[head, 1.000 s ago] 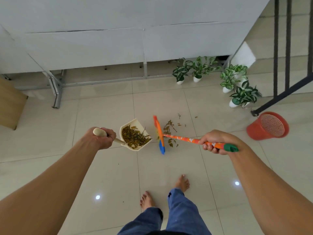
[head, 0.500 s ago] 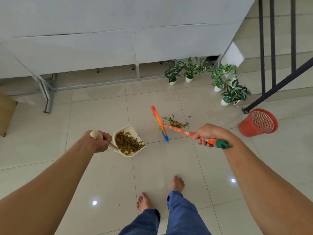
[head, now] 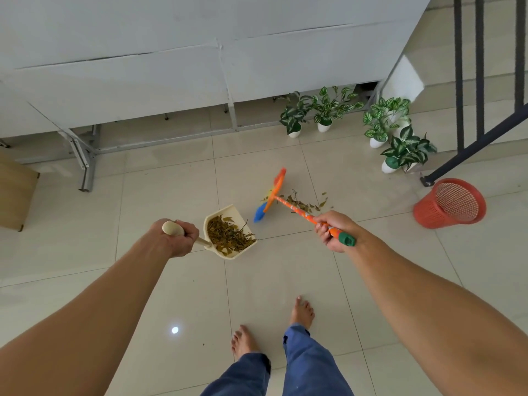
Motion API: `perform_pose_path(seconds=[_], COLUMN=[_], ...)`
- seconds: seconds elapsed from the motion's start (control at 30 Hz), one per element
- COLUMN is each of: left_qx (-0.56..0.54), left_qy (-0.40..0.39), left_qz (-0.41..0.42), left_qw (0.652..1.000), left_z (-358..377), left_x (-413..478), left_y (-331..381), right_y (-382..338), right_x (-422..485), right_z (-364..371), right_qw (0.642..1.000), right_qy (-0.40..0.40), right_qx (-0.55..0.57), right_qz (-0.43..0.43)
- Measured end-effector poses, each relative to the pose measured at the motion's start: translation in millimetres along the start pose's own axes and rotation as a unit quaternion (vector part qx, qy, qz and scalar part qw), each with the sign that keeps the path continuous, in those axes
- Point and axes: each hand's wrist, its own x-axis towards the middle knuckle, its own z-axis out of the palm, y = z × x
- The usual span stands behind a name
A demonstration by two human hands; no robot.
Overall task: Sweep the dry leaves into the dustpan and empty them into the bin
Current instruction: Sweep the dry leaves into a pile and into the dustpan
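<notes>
No legible text, label, brand, number or sign appears anywhere in the view. The orange broom handle [head: 294,207] carries small light printed marks along its length, but they are too small and blurred to be read as letters or figures.

The broom head [head: 276,187] is smeared by blur. The left hand [head: 174,238] hides most of the dustpan handle [head: 203,242]. The left edge cuts off a brown box [head: 15,192], and the bottom edge cuts off the legs [head: 308,367].
</notes>
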Motion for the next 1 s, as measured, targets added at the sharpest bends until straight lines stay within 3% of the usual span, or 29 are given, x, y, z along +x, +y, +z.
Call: perform_pose_path(seconds=[0.2,0.3,0.37,0.4,0.47,0.5,0.53,0.57,0.63,0.67,0.73,0.8,0.83,0.9,0.97,1.0], left_qx=[0.064,0.181,0.298,0.275,0.126,-0.057,-0.184,-0.351,-0.453,-0.441,-0.487,-0.448,-0.452,-0.391,-0.403,-0.343], left_qy=[0.073,0.074,0.117,0.092,0.069,0.006,-0.026,-0.018,-0.025,-0.039,-0.035,-0.040,-0.030,0.016,0.010,0.000], left_qz=[0.028,0.073,0.108,0.094,0.097,0.067,0.043,-0.018,-0.091,-0.107,-0.116,-0.106,-0.113,-0.104,-0.095,-0.091], left_qw=[0.995,0.978,0.941,0.952,0.985,0.996,0.982,0.936,0.887,0.890,0.865,0.887,0.884,0.914,0.910,0.935], left_z=[5,2,7,16,17,22,32,38,28,40,51,53,56,63,61,68], left_x=[15,28,43,40,1,-30,-59,-75,-107,-119,-113,-101,-103,-102,-101,-92], left_y=[16,18,-4,7,94,161,222,275,315,326,324,316,324,334,336,329], right_y=[-23,-41,-57,-67,-84,-93,-102,-110,-125,-130,-135,-134,-130,-122,-111,-105], right_x=[-12,-25,-32,-35,-40,-42,-44,-46,-48,-48,-45,-41,-38,-33,-28,-25], right_z=[-38,-67,-81,-90,-100,-105,-110,-116,-127,-132,-142,-148,-149,-148,-145,-144], right_qw=[0.995,0.990,0.991,0.992,0.997,0.997,0.995,0.990,0.973,0.963,0.933,0.896,0.880,0.856,0.847,0.849], right_qy=[0.000,-0.027,-0.029,-0.025,0.006,0.034,0.064,0.092,0.137,0.157,0.206,0.252,0.267,0.281,0.269,0.260], right_qx=[0.102,0.140,0.132,0.119,0.060,0.019,-0.027,-0.073,-0.158,-0.195,-0.270,-0.343,-0.369,-0.414,-0.442,-0.445], right_qz=[-0.003,-0.009,-0.020,-0.030,-0.050,-0.061,-0.071,-0.080,-0.093,-0.101,-0.118,-0.132,-0.133,-0.133,-0.124,-0.113])
